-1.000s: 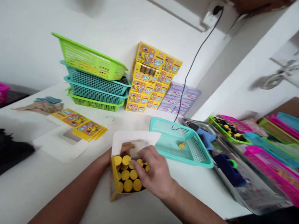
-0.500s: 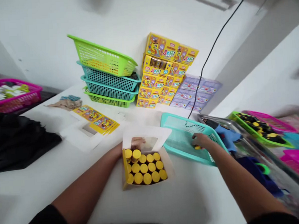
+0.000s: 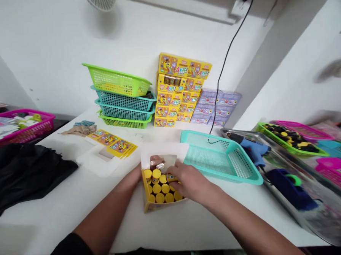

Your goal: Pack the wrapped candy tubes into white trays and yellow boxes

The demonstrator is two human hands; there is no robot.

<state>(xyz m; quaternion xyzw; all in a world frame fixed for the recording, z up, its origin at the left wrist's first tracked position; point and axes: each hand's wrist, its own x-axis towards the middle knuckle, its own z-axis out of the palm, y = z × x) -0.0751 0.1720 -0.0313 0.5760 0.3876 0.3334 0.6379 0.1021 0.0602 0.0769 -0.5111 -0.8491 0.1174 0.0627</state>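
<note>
A small yellow-lidded tub [image 3: 171, 177] is in the fingers of my right hand [image 3: 189, 179], above the right side of an open carton [image 3: 163, 207]. Rows of upright tubs with yellow lids [image 3: 165, 188] fill much of the carton; my right hand hides some of them. The carton's white flap [image 3: 181, 149], with a clear window, stands up at the back. Behind that flap is my left hand [image 3: 156, 160], its fingers stretched out and partly showing through the window. Whether it presses on the flap I cannot tell.
Right of the carton lies a turquoise basket [image 3: 209, 169], then a metal tray [image 3: 294, 189] with a blue glue gun [image 3: 256, 149]. Stacked baskets [image 3: 123, 103] and yellow boxes [image 3: 176, 98] stand at the wall. Flat cartons [image 3: 98, 161] and black cloth [image 3: 29, 169] lie left.
My right hand has moved left from the turquoise basket to the carton, bringing a yellow-lidded tub. My left hand stays behind the flap. The camera view has shifted.
</note>
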